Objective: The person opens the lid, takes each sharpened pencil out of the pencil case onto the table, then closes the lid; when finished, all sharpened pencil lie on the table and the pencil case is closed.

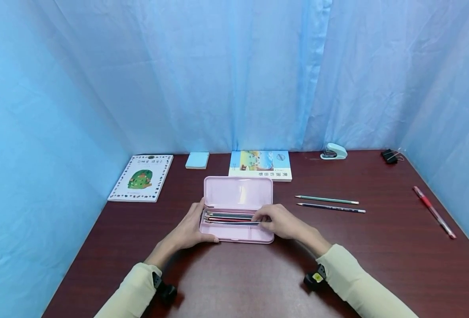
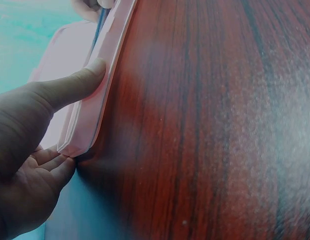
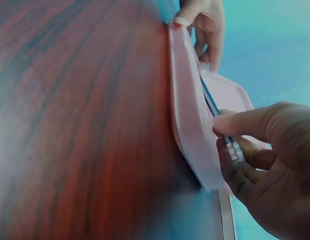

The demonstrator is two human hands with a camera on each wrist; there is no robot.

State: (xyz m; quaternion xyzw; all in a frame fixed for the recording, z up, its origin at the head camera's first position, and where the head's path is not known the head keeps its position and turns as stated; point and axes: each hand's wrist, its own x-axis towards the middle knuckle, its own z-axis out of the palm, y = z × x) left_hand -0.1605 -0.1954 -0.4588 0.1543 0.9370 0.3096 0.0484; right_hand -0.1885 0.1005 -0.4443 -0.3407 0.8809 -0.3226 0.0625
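Observation:
A pink pencil case [image 1: 238,236] lies on the table with its lid [image 1: 238,192] raised at the back. Several pencils [image 1: 228,216] lie lengthwise in its rear compartment. At the case's left end, my left hand [image 1: 188,227] grips it; the thumb [image 2: 87,80] lies along the front wall and the other fingers go round the end. My right hand [image 1: 279,223] is over the right end, pinching a dark pencil [image 3: 211,100] between thumb and fingers, with the pencil's end showing past the fingertips. The right fingers hide part of the compartment.
Right of the case lie a green pencil [image 1: 327,199] and a dark pencil [image 1: 331,207]. Farther right is a red pen [image 1: 433,212]. Toward the back are a picture book [image 1: 140,179], sticky notes [image 1: 197,160], another book [image 1: 260,165], a stapler [image 1: 333,151] and a binder clip [image 1: 390,156].

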